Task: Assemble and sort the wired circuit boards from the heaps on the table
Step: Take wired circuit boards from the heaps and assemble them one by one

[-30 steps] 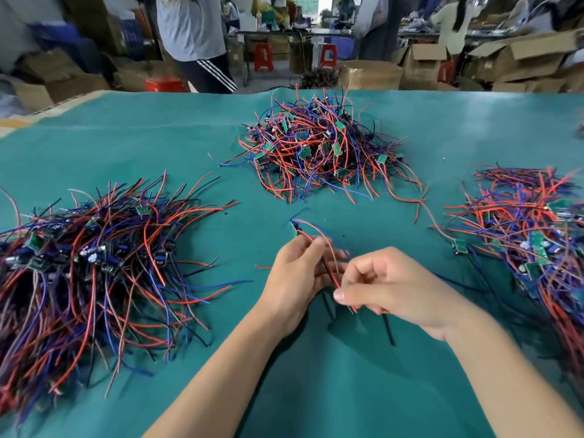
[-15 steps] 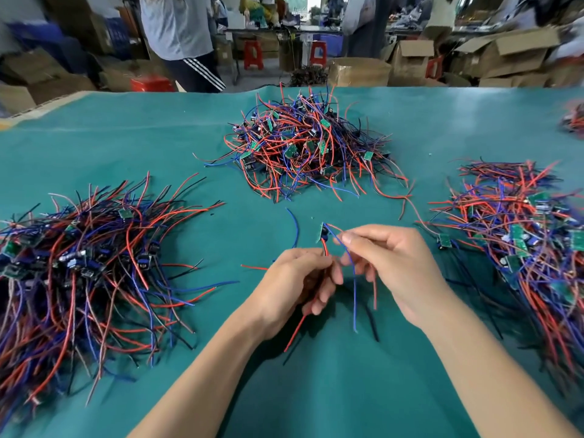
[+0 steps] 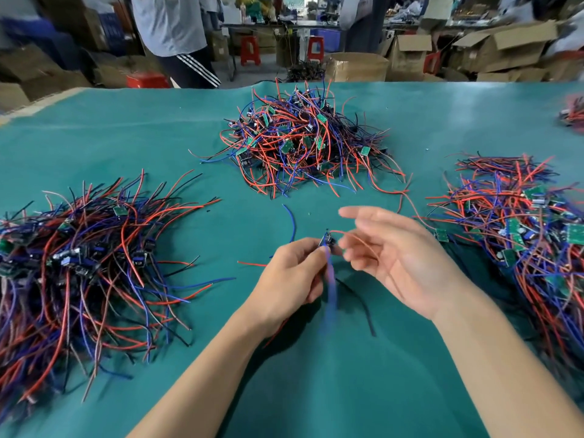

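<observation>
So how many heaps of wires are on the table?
4: a left heap, a far middle heap, a right heap, and a fourth heap cut off at the far right edge.

Assembly workshop; wire heaps [image 3: 303, 143], cartons [image 3: 505, 45]

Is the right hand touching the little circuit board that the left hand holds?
Cannot tell. In the head view the open right hand sits right beside the circuit board pinched in the left hand, but blur hides any gap.
</observation>
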A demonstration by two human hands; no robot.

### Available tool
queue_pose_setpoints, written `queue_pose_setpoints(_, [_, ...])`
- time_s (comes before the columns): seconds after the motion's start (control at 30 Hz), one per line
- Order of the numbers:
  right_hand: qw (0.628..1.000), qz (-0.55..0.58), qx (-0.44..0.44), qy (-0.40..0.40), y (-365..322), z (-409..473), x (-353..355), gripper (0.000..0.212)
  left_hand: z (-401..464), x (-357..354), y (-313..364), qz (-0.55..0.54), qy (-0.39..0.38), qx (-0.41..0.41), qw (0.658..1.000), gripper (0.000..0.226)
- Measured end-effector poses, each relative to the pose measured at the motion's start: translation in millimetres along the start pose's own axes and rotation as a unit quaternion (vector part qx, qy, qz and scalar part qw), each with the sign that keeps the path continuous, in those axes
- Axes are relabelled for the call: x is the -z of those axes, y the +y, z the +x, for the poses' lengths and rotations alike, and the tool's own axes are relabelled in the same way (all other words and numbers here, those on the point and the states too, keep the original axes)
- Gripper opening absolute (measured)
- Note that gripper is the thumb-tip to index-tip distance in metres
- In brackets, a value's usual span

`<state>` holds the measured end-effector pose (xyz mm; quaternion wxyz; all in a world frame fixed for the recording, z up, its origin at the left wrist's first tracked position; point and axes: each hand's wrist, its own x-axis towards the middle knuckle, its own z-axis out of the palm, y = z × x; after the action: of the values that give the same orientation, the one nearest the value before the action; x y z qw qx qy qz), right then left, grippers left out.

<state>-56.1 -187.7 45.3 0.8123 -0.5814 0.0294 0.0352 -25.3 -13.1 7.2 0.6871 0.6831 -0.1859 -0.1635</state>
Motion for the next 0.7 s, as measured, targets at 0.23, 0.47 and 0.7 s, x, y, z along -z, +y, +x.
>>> queue_pose_setpoints(0.23, [0.958,-0.269,0.094,0.041,13,1,-3,0.033,-3,1,4,0.020,-0.029,0.023,0.999,0.030])
queue_pose_setpoints(0.47, [0.965,-0.244,0.099,0.006,9,1,5,0.011,-2,4,3,0.045,-0.052,0.012,0.998,0.036])
queue_pose_setpoints(0.7, [0.978,-0.142,0.087,0.126,15,4,0,0.013,1,7,-2,0.003,-0.082,0.005,0.997,0.038])
